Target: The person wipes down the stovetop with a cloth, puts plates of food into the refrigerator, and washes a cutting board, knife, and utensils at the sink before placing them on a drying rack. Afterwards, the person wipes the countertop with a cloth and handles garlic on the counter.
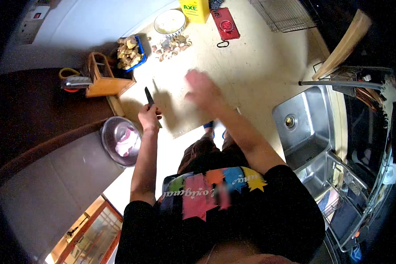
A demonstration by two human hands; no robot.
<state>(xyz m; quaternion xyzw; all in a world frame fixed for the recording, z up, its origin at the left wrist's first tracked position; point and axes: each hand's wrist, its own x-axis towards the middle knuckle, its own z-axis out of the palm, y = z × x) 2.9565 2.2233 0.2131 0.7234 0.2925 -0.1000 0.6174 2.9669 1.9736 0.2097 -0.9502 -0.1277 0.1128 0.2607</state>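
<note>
My left hand (149,118) is closed around the handle of a knife (149,96), whose dark blade points up and away over the counter's left part. My right hand (203,90) is raised above the middle of the counter, smeared by motion. Its fingers look stretched out, the thumb apart, and I see nothing in it. Beyond the hands lies a loose pile of small brown and whitish pieces (172,47), perhaps garlic or shallots. Behind the pile stands a patterned bowl (170,23) with pale contents. Ginger-like roots (128,53) fill a blue tray (141,52) on the left.
A wooden knife block (103,77) stands left of my left hand. Below it is a bowl (108,147) with pinkish meat (126,143). A yellow AXE container (195,11) and a red phone (225,25) sit at the back. On the right is a metal sink (306,114).
</note>
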